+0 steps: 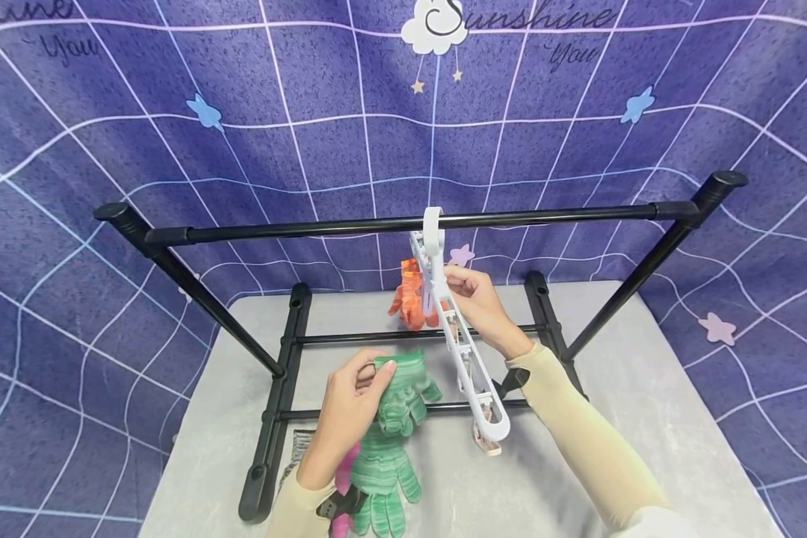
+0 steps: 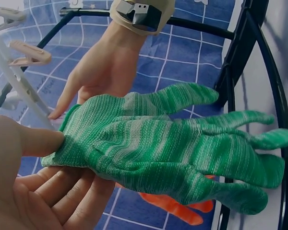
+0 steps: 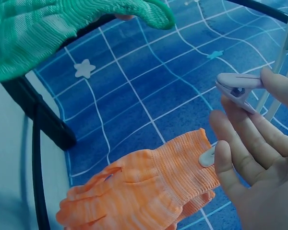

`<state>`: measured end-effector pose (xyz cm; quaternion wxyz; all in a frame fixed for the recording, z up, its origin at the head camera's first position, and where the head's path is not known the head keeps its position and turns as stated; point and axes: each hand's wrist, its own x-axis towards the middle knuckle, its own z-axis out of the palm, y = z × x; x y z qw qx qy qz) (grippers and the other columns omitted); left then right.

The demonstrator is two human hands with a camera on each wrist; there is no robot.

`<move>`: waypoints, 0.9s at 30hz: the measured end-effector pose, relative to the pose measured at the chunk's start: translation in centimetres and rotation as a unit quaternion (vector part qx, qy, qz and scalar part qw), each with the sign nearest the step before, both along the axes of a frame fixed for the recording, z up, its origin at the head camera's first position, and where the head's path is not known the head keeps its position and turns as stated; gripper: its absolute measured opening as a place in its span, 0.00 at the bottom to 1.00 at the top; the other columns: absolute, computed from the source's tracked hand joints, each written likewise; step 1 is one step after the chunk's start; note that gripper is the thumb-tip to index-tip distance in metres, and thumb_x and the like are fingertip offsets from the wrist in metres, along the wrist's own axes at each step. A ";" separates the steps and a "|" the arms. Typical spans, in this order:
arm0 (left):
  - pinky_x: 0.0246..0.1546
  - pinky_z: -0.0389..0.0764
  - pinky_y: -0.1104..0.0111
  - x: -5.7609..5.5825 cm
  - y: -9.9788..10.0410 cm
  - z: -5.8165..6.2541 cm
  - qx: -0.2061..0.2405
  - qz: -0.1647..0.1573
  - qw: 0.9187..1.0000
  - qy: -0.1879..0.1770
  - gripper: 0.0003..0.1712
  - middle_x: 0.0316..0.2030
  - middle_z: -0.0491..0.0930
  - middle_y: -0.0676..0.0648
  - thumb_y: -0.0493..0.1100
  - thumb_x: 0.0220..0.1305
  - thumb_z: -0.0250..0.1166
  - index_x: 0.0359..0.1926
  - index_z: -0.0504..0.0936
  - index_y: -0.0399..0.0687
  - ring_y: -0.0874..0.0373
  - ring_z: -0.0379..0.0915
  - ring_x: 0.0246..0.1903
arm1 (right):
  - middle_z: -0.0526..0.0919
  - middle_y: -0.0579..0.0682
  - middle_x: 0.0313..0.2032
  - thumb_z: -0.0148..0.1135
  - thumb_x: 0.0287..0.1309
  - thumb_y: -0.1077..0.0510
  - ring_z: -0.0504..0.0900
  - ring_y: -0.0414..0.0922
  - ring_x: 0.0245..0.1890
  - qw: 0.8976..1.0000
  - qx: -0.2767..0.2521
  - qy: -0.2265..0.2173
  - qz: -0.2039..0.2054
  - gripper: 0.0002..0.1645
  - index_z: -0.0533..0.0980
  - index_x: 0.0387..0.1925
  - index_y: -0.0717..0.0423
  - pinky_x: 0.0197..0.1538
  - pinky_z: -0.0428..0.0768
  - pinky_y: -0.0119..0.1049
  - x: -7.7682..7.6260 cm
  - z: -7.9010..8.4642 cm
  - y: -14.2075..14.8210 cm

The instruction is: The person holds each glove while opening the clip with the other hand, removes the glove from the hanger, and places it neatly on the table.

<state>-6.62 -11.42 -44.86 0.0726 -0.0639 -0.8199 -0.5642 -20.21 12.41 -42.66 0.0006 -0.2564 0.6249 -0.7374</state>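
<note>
My left hand (image 1: 350, 400) pinches the cuff of a green striped knit glove (image 1: 403, 388) between thumb and fingers. In the left wrist view the glove's fingers (image 2: 221, 148) stretch out to the right. My right hand (image 1: 480, 306) is up at the white clip hanger (image 1: 472, 373), squeezing a lavender clip (image 3: 242, 81) between thumb and fingers. An orange glove (image 3: 149, 184) hangs by its cuff from a pale clip (image 3: 207, 157), just beside the right hand's little finger. The green glove's cuff is a short way from the lavender clip.
The hanger hooks over the top bar (image 1: 545, 217) of a black rack. Several beige clips (image 2: 31, 51) dangle along it. Another green glove (image 1: 379, 471), a pink glove (image 1: 341, 478) and a grey striped piece (image 1: 301, 442) lie on the grey tabletop (image 1: 511, 493). Behind hangs a blue curtain (image 1: 309, 90).
</note>
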 end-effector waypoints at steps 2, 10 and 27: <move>0.44 0.88 0.67 0.2 0.0 -0.2 0.000 0.002 1.000 -0.004 0.11 0.20 0.72 0.58 0.53 0.78 0.67 0.53 0.88 0.57 0.62 0.84 0.33 | 0.92 0.45 0.42 0.63 0.63 0.70 0.88 0.38 0.37 1.000 -0.001 -0.004 0.004 0.25 0.76 0.60 0.79 0.40 0.84 0.27 0.0 -0.1 0.1; 0.32 0.77 0.70 0.8 0.2 -1.0 -0.002 -0.007 1.000 -0.018 0.11 0.22 0.53 0.58 0.54 0.78 0.67 0.52 0.88 0.58 0.65 0.66 0.23 | 0.91 0.51 0.39 0.62 0.65 0.69 0.86 0.38 0.27 1.000 -0.013 -0.004 0.016 0.26 0.76 0.63 0.76 0.30 0.82 0.28 0.1 -0.1 0.1; 0.23 0.62 0.73 2.0 0.2 -2.3 0.015 -0.028 0.998 -0.059 0.09 0.20 0.54 0.58 0.53 0.77 0.68 0.50 0.88 0.57 0.68 0.52 0.19 | 0.91 0.48 0.50 0.62 0.69 0.72 0.88 0.36 0.51 0.999 0.041 0.002 -0.029 0.24 0.76 0.63 0.78 0.61 0.82 0.31 0.1 0.5 0.2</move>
